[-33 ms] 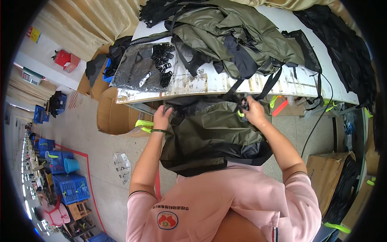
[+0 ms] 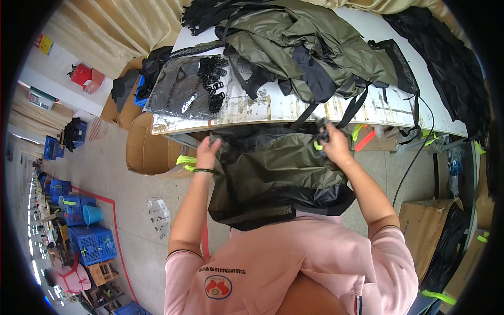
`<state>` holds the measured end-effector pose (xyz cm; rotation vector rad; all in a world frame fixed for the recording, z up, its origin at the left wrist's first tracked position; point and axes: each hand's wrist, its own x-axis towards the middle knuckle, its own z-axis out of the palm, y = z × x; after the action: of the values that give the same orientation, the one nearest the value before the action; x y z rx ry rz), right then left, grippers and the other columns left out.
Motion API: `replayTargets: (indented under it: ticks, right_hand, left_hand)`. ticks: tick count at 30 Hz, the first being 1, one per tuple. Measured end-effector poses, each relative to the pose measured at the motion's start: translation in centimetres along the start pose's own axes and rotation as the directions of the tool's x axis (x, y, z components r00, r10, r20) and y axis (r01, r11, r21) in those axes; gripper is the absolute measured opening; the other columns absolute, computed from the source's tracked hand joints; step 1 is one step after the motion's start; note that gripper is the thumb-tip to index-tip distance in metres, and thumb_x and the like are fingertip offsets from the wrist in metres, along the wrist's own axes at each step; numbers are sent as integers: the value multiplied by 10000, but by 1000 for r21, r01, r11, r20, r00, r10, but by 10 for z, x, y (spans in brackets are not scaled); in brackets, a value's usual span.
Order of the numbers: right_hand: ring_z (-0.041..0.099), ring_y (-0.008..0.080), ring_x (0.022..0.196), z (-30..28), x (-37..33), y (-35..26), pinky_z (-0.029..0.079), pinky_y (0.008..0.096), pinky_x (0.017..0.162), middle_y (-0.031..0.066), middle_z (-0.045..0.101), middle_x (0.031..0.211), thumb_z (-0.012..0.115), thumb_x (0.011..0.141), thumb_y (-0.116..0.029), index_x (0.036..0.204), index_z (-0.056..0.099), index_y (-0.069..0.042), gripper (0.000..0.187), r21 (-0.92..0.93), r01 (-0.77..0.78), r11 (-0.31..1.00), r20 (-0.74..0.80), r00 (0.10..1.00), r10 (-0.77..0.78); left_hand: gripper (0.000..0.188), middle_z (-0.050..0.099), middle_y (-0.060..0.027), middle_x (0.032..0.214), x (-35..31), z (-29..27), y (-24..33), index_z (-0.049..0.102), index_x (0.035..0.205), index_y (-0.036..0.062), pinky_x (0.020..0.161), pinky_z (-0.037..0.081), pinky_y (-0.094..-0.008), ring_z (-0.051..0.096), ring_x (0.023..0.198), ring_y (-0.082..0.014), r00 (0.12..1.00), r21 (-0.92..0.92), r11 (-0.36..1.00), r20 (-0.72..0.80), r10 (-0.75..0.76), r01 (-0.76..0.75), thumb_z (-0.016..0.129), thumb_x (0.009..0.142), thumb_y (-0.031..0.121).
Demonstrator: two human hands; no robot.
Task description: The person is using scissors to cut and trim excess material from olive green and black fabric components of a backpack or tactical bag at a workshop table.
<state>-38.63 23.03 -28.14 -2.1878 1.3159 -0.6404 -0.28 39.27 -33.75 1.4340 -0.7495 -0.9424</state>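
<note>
The olive bag is between the person and the table. The left hand has its fingers clamped on the bag's upper left corner; the right hand pinches a black piece near its upper right.

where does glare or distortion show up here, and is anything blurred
Head view: bright glare streaks on the clear plastic bag; head view: the white table's front edge bows and the picture's corners go black; head view: the right hand looks slightly soft.
</note>
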Motion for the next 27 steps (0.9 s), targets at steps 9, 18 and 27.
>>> replayTargets:
  ticks: [9, 18, 27]
  right_hand:
    - [517, 66, 691, -140, -16, -14, 423, 208, 602, 15, 580, 822, 674, 768, 60, 854, 471, -75, 258, 522, 0, 853, -165, 981, 100]
    - [428, 40, 608, -119, -7, 21, 368, 205, 561, -48, 489, 692, 670, 767, 44, 800, 479, -69, 224, 454, -152, 878, -65, 977, 203]
    - [430, 42, 621, -124, 7, 41, 391, 212, 566, -40, 487, 668, 683, 777, 3, 775, 477, -67, 217, 401, -157, 903, -51, 980, 192]
  left_hand:
    - [302, 573, -157, 1181, -19, -10, 131, 464, 1209, 19, 914, 479, -377, 578, 1060, -233, 989, -526, 850, 139, 44, 37, 535, 928, 106]
    - [288, 581, -112, 1045, 11, 80, 168, 609, 1000, 67, 894, 419, -362, 538, 1003, -315, 632, 582, 326, 461, 623, -745, 720, 740, 126]
    - [129, 646, -28, 884, 70, 76, 136, 601, 947, 40, 792, 463, -269, 597, 851, -152, 740, 231, 823, 604, 297, -519, 634, 824, 18]
